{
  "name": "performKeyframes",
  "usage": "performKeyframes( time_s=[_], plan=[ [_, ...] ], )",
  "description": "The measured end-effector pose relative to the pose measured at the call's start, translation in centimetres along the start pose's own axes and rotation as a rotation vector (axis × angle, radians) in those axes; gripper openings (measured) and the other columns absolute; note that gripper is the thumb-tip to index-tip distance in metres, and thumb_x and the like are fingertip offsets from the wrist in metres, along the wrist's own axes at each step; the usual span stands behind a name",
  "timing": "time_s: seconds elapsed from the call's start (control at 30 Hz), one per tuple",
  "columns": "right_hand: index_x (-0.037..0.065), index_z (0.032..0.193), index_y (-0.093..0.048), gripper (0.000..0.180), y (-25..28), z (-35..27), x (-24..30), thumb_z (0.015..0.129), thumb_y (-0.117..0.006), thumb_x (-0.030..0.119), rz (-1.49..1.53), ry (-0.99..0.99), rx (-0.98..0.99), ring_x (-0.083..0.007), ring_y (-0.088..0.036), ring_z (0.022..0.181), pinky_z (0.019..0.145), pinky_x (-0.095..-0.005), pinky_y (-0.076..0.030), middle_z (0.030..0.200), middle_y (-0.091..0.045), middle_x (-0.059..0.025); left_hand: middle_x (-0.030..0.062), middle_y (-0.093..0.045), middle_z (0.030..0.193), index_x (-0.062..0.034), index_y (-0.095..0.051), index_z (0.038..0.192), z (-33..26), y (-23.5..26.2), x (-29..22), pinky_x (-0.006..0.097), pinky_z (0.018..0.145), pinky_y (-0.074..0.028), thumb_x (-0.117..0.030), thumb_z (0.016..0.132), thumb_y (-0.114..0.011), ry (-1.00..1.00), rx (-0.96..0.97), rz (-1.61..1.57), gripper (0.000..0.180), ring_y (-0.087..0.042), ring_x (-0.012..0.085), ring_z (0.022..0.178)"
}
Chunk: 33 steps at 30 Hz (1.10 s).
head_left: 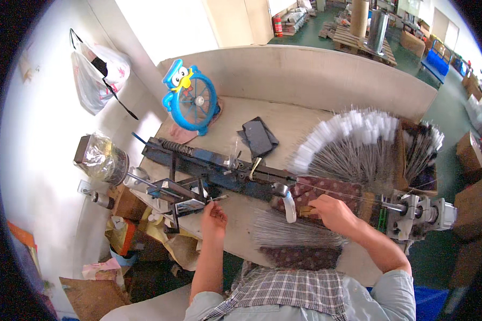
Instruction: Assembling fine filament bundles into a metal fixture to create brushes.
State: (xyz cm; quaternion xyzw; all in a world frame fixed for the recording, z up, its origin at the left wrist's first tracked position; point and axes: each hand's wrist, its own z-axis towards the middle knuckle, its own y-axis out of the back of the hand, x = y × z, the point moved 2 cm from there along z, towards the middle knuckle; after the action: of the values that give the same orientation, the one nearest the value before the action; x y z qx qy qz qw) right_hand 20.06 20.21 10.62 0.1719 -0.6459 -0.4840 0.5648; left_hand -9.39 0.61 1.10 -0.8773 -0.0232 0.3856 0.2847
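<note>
Person seated at a wooden bench (284,120) with a long dark blue machine (219,168) lying across it, a plastic-wrapped motor (103,158) at its left end and a silver motor unit (420,214) at its right. Left hand (213,213) is pinched closed at the metal clamp block (185,195), fingertips holding what looks like the end of a thin wire (218,198); the wire itself is too fine to follow along its length. Right hand (332,211) is closed around a small tan piece (305,211) just beside a white curved guard (289,206), near the middle of the machine. A loose bundle of bare wires (294,232) lies on a patterned cloth (305,255) directly in front of the person, between the two forearms. A much larger fan of white-tipped wires (353,142) is spread at the far right of the bench, with a second, darker bundle (426,144) in a box beside it. Judgement: one wire is in hand at the clamp; the near bundle looks like stock yet to go through, and the white-tipped fan looks like pieces already processed, so the work appears well along but not finished. A blue toy fan (190,96) and a dark pouch (258,136) sit at the back of the bench.
</note>
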Motion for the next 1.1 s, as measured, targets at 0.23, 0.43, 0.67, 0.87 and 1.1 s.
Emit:
performKeyframes(
  time_s=[0.23, 0.43, 0.67, 0.87, 1.1],
  plan=[
    [0.004, 0.093, -0.063, 0.023, 5.8, -0.5, 2.2, 0.072, -0.067, 0.012, -0.101, 0.091, -0.326, -0.0289, -0.059, 0.082, 0.071, -0.0380, -0.048, 0.081, -0.062, -0.0087, 0.0006, -0.052, 0.067, -0.0071, -0.059, 0.081, -3.7, -4.4, 3.2, 0.026, 0.059, -0.039, -0.013, 0.083, -0.058, -0.372, 0.054, 0.402, 0.006, -0.049, 0.0115, 0.062],
    [0.002, 0.087, -0.065, 0.015, 6.0, -0.7, -0.9, 0.074, -0.066, 0.010, 0.128, -0.033, -0.490, -0.0284, -0.059, 0.072, 0.066, -0.0362, -0.047, 0.076, -0.063, -0.0114, 0.0028, -0.059, 0.074, -0.0022, -0.062, 0.087, -12.1, -16.1, 9.6, 0.022, 0.058, -0.038, -0.010, 0.088, -0.056, -0.076, 0.607, 0.376, 0.010, -0.050, 0.0088, 0.062],
    [0.003, 0.090, -0.065, 0.018, 6.9, -2.6, -2.2, 0.078, -0.064, 0.015, 0.208, -0.134, -0.429, -0.0326, -0.061, 0.080, 0.071, -0.0376, -0.049, 0.082, -0.065, -0.0145, 0.0022, -0.062, 0.080, -0.0029, -0.062, 0.092, -11.2, -19.1, 13.2, 0.019, 0.056, -0.040, -0.015, 0.089, -0.057, -0.072, 0.633, 0.421, 0.013, -0.051, 0.0049, 0.063],
    [0.001, 0.091, -0.065, 0.020, 8.3, -2.8, -2.6, 0.077, -0.064, 0.016, 0.594, -0.376, -0.254, -0.0303, -0.063, 0.072, 0.066, -0.0357, -0.049, 0.081, -0.066, -0.0142, 0.0056, -0.062, 0.080, -0.0019, -0.059, 0.089, -10.8, -19.1, 15.1, 0.023, 0.057, -0.044, -0.012, 0.088, -0.058, -0.151, 0.668, 0.485, 0.010, -0.054, 0.0096, 0.063],
    [0.003, 0.091, -0.067, 0.020, 7.9, -2.6, -2.1, 0.075, -0.067, 0.016, 0.228, -0.031, -0.359, -0.0253, -0.061, 0.073, 0.068, -0.0344, -0.048, 0.078, -0.064, -0.0090, 0.0036, -0.059, 0.077, -0.0044, -0.059, 0.089, -10.8, -18.3, 12.6, 0.024, 0.054, -0.041, -0.015, 0.089, -0.058, -0.122, 0.423, 0.329, 0.010, -0.051, 0.0095, 0.059]
  ],
)
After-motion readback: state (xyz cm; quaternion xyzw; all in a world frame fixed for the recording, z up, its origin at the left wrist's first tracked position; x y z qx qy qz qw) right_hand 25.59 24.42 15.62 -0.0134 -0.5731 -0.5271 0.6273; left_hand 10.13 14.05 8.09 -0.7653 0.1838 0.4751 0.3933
